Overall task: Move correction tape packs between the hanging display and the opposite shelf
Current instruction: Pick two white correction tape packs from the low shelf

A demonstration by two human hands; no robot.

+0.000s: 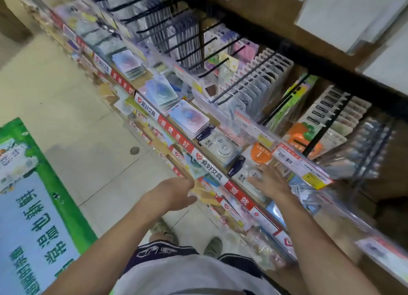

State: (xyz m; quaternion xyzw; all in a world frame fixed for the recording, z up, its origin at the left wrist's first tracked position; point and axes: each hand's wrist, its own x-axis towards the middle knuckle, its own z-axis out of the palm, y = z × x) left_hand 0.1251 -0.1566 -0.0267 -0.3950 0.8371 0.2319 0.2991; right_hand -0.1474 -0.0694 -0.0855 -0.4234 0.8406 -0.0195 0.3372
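A: Shelf (234, 192), red-and-white edge strip; lying flat along it?
B: Stacks of pastel carded packs (189, 118), white correction tape packs (217, 148), an orange-carded pack (261, 154).
A: Below?
B: Tiled floor (88, 118).

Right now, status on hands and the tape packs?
Right hand open, flat over shelf tape packs. Left hand open, empty. Clear price rail overhangs them.
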